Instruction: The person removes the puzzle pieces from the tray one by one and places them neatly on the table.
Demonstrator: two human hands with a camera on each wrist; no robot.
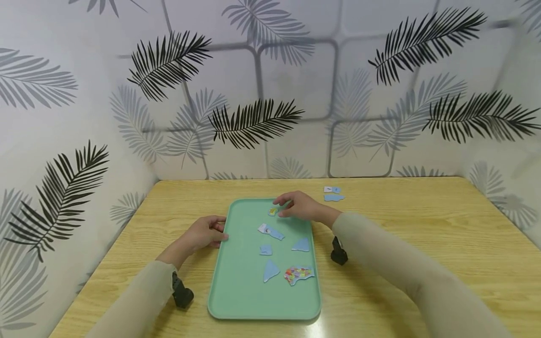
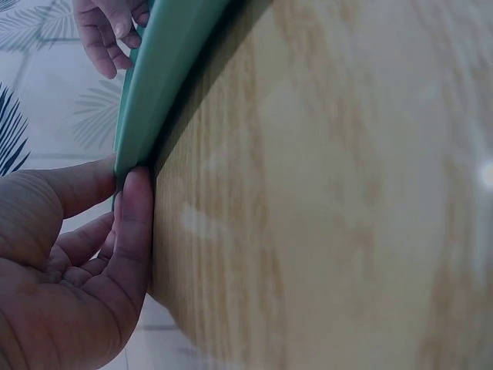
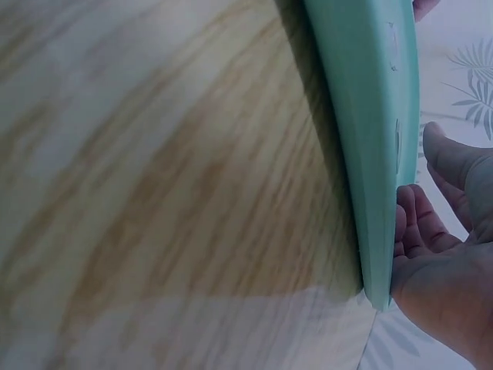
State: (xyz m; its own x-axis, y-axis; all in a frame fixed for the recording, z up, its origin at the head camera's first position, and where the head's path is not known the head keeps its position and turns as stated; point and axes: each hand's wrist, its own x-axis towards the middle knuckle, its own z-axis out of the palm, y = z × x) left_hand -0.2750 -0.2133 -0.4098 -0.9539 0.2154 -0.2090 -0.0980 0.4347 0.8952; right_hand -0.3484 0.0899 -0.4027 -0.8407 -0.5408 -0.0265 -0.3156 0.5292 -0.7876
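A green tray (image 1: 245, 286) lies on the wooden table, with several flat, irregular cardboard-like pieces on it. At its left edge my left hand (image 1: 208, 231) pinches the rim between thumb and finger, and the left wrist view shows that grip on the tray wall (image 2: 158, 85) up close. My right hand (image 1: 302, 205) is over the tray's far right corner, thumb apart from the loosely bent fingers. Beside its fingertips lies a small yellow-and-blue piece (image 1: 272, 212). In the right wrist view, the tray's side partly hides the right hand's fingers (image 3: 431, 223); no piece shows between them.
Nearer on the tray are a long printed piece (image 1: 271, 231), plain blue pieces (image 1: 301, 245), and a multicoloured piece (image 1: 298, 274). Beyond the tray, more blue pieces (image 1: 334, 198) lie on the table (image 1: 405, 220). A leaf-patterned wall (image 1: 296, 155) borders its back edge.
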